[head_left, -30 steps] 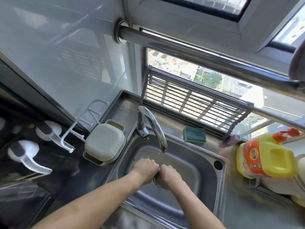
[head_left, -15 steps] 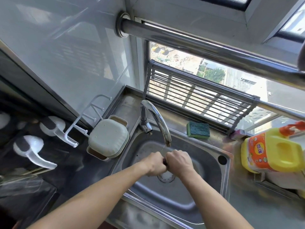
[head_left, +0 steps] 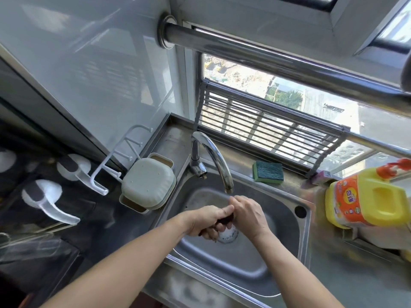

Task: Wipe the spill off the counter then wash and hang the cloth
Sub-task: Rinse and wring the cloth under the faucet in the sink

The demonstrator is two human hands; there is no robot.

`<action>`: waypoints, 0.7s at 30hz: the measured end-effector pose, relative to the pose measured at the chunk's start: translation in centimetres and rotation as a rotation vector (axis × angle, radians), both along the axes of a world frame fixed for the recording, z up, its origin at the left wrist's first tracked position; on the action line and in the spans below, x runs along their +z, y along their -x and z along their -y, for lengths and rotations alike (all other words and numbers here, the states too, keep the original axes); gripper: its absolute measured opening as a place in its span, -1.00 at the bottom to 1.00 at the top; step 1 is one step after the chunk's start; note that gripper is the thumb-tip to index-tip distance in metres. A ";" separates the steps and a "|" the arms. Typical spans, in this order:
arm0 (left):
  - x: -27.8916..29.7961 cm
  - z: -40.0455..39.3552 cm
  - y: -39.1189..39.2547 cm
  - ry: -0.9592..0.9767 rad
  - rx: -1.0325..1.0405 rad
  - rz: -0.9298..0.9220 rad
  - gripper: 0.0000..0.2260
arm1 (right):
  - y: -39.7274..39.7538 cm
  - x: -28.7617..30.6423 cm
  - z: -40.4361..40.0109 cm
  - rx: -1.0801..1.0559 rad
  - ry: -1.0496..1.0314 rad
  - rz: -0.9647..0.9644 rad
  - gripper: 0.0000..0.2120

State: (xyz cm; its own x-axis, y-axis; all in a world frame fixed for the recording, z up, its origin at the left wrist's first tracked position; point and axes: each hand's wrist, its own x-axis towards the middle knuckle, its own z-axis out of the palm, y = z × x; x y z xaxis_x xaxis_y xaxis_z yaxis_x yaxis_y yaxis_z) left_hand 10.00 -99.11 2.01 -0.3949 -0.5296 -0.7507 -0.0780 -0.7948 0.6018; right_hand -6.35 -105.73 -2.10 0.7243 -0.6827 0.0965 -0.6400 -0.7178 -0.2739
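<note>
Behind the steel sink [head_left: 287, 236] a window with a folded rack [head_left: 266, 127] fills the far side, and a green sponge [head_left: 268, 171] lies on the far ledge, right of the faucet [head_left: 213, 158]. Both forearms reach from the near edge to the basin's middle, above the drain [head_left: 228, 235]: the left hand [head_left: 208, 222] and right hand [head_left: 249, 215] meet, fingers clenched round a dark cloth [head_left: 223, 219], mostly hidden, just under the spout. A yellow detergent bottle [head_left: 367, 196] stands right, a soap box [head_left: 148, 185] left; the basin's near part is open.

cloth [head_left: 224, 219]: mostly hidden by hands | detergent bottle [head_left: 364, 196]: blurred
</note>
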 end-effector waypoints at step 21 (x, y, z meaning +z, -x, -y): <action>-0.7 0.6 -3.7 1.856 -0.511 1.106 -0.78 | -0.4 3.7 -0.9 -0.025 -2.281 0.258 -0.46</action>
State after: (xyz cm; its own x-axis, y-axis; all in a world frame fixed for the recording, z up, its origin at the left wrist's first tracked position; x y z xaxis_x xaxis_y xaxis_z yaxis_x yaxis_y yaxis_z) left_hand 13.75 -99.71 1.26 -0.5889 -0.7202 0.3668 -0.7701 0.6377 0.0156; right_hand -5.95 -104.84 1.63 0.8203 0.2267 -0.5251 -0.4713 0.7880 -0.3961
